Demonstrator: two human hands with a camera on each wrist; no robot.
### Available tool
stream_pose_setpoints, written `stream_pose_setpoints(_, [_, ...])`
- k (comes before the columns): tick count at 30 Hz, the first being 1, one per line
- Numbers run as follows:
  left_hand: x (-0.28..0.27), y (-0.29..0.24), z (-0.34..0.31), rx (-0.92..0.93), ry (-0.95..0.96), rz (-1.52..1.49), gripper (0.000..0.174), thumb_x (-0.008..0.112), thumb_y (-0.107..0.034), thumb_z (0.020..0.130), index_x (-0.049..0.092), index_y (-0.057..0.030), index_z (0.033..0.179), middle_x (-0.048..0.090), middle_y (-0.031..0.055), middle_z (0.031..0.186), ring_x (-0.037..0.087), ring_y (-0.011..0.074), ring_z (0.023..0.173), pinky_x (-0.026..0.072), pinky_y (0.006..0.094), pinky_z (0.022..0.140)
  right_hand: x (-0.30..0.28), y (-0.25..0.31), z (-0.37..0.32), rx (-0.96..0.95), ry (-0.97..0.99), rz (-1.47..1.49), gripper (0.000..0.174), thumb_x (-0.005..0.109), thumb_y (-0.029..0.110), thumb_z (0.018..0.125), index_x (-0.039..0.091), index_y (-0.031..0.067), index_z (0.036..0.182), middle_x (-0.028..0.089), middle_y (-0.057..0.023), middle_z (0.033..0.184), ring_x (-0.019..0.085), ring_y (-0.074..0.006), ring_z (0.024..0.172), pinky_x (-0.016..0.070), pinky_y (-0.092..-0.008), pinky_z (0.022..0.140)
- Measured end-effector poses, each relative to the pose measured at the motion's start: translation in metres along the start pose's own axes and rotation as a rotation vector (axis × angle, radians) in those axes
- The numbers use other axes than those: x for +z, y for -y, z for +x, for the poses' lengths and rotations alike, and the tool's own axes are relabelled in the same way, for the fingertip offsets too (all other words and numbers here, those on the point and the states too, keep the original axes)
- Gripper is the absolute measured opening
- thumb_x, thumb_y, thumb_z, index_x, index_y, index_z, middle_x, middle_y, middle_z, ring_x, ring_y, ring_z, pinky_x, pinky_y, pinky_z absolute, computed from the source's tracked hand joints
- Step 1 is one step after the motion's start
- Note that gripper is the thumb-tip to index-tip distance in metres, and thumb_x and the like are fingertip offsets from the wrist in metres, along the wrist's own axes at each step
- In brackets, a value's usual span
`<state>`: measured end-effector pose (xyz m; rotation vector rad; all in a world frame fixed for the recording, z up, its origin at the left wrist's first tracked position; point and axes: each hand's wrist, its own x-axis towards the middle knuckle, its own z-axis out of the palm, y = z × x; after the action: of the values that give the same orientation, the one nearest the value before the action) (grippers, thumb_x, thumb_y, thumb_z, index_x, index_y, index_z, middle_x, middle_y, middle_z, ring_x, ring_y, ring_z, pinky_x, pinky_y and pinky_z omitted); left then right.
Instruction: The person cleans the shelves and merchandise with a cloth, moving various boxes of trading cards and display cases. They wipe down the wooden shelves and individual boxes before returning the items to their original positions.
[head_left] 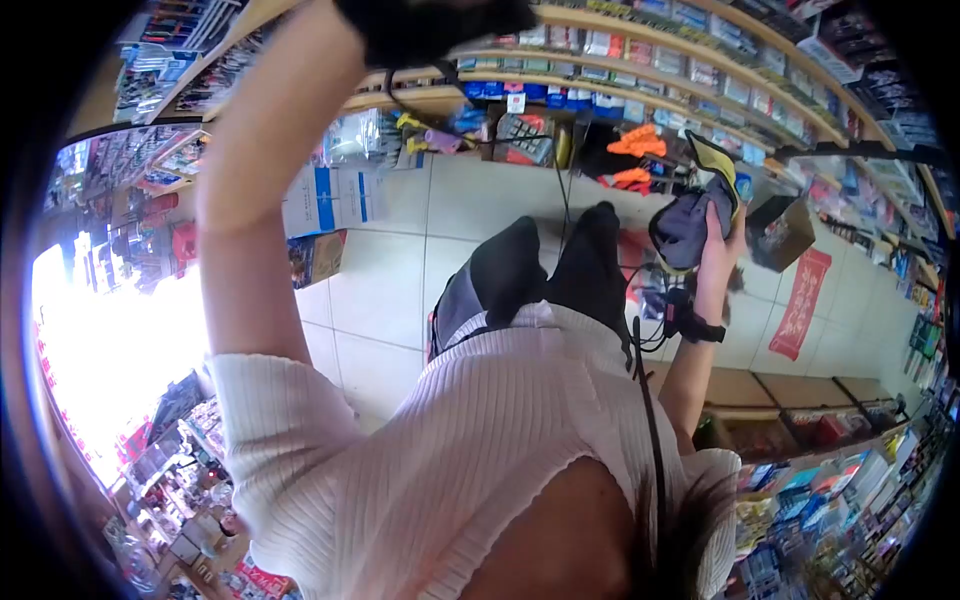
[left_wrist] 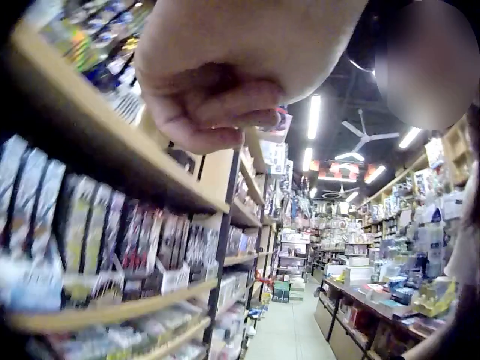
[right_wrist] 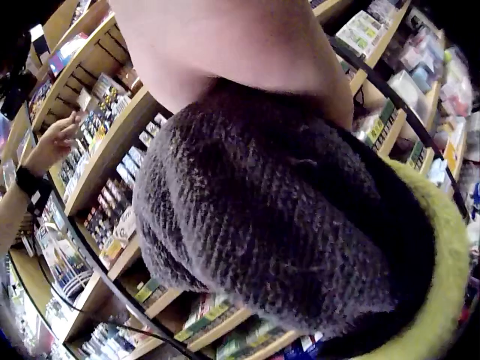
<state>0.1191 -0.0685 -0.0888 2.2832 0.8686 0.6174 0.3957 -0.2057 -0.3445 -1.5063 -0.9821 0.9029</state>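
A dark grey fuzzy cloth item with a yellow-green edge (head_left: 683,228) is gripped by my right hand (head_left: 722,245). In the right wrist view, the ribbed grey cloth (right_wrist: 247,202) fills the middle below my right hand (right_wrist: 232,52), whose fingers are mostly hidden. My left arm is raised toward the shelves, its hand beyond the head view's top edge. The left wrist view has my left hand (left_wrist: 217,97) in front of a shelf (left_wrist: 112,127), fingers loosely bent, with nothing visible held. My left hand (right_wrist: 56,146) also appears beside packed shelves in the right wrist view.
Long shelves of packaged goods (head_left: 700,70) run along the top. On the tiled floor (head_left: 385,290) stand a blue-and-white box (head_left: 335,198) and an open carton (head_left: 780,232); a red printed mat (head_left: 800,303) lies at right. Orange items (head_left: 637,142) sit near the cloth. Black cables hang by my body.
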Motion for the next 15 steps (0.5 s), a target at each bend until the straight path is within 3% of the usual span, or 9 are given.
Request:
stream_pose_setpoints(2, [0.038,0.049,-0.020,-0.147,-0.036,-0.109,0.025,0.039,-0.015,0.091,0.052,0.0033,0.102,0.058,0.0150,0.082,0.055,0.0225,0.071,0.0455,0.0328,0.064,0.013,0.002,-0.013,0.089,0.018,0.020,0.038,0.060,0.009,0.083,0.050,-0.0027,0.118,0.056,-0.0095,0.113,0.052,-0.0159,0.101,0.0374,-0.0267,0.091])
stream_pose_setpoints(3, [0.091,0.110,-0.055,-0.263,-0.200,-0.195,0.024,0.033,-0.008,0.091,0.050,0.0005,0.106,0.055,0.0103,0.075,0.051,0.0178,0.060,0.0447,0.0294,0.055,0.026,-0.015,-0.029,0.055,0.030,-0.124,0.039,0.060,0.008,0.083,0.049,-0.0027,0.119,0.056,-0.0103,0.114,0.051,-0.0168,0.104,0.0364,-0.0270,0.092])
stream_pose_setpoints(4, [0.090,0.116,-0.054,-0.231,-0.172,-0.229,0.026,0.028,0.001,0.088,0.050,-0.0010,0.101,0.050,0.0046,0.072,0.047,0.0112,0.047,0.0415,0.0242,0.043,0.029,-0.025,-0.031,0.069,0.036,-0.111,0.039,0.060,0.008,0.083,0.049,-0.0028,0.119,0.056,-0.0107,0.114,0.051,-0.0173,0.105,0.0360,-0.0272,0.093])
stream_pose_setpoints(5, [0.122,0.158,-0.078,-0.361,-0.105,-0.257,0.029,0.031,0.006,0.081,0.045,-0.0017,0.104,0.052,0.0076,0.084,0.053,0.0136,0.057,0.0457,0.0254,0.046,0.036,-0.037,-0.033,0.095,0.031,-0.096,0.039,0.059,0.008,0.083,0.049,-0.0028,0.120,0.056,-0.0111,0.114,0.051,-0.0177,0.106,0.0355,-0.0275,0.094])
stream_pose_setpoints(6, [0.178,0.221,-0.121,-0.689,0.024,-0.353,0.037,0.035,0.009,0.073,0.043,-0.0028,0.106,0.050,0.0100,0.096,0.057,0.0169,0.070,0.0485,0.0263,0.049,0.050,-0.048,-0.046,0.113,0.066,-0.104,0.039,0.059,0.007,0.083,0.048,-0.0031,0.119,0.055,-0.0111,0.114,0.050,-0.0182,0.106,0.0355,-0.0283,0.094])
stream_pose_setpoints(7, [0.185,0.232,-0.121,-0.759,0.063,-0.308,0.040,0.037,0.011,0.068,0.044,-0.0027,0.106,0.050,0.0118,0.100,0.057,0.0212,0.084,0.0513,0.0285,0.053,0.049,-0.059,-0.044,0.135,0.072,-0.055,0.039,0.060,0.007,0.083,0.049,-0.0031,0.119,0.056,-0.0120,0.114,0.051,-0.0190,0.105,0.0358,-0.0285,0.094])
stream_pose_setpoints(10, [0.294,0.330,-0.197,-0.800,-0.067,-0.250,0.029,0.044,0.001,0.075,0.045,-0.0006,0.105,0.058,0.0181,0.093,0.063,0.0265,0.077,0.0485,0.0359,0.068,0.057,-0.091,-0.063,0.199,0.099,-0.126,0.041,0.060,0.008,0.083,0.047,-0.0024,0.121,0.056,-0.0133,0.113,0.052,-0.0202,0.103,0.0372,-0.0290,0.092])
stream_pose_setpoints(12, [0.366,0.393,-0.228,-1.109,-0.147,-0.291,0.028,0.047,-0.001,0.073,0.053,-0.0019,0.100,0.061,0.0169,0.091,0.062,0.0276,0.084,0.0470,0.0371,0.075,0.076,-0.128,-0.062,0.261,0.082,-0.115,0.043,0.060,0.008,0.083,0.046,-0.0017,0.122,0.055,-0.0136,0.112,0.052,-0.0198,0.102,0.0384,-0.0288,0.091])
stream_pose_setpoints(15, [0.484,0.579,-0.311,-0.616,0.596,0.553,0.021,0.052,-0.004,0.071,0.062,-0.0041,0.090,0.063,0.0136,0.082,0.062,0.0249,0.086,0.0468,0.0363,0.074,0.088,-0.150,-0.058,0.313,0.098,-0.156,0.044,0.060,0.007,0.082,0.046,-0.0012,0.123,0.055,-0.0135,0.112,0.052,-0.0197,0.102,0.0390,-0.0290,0.090])
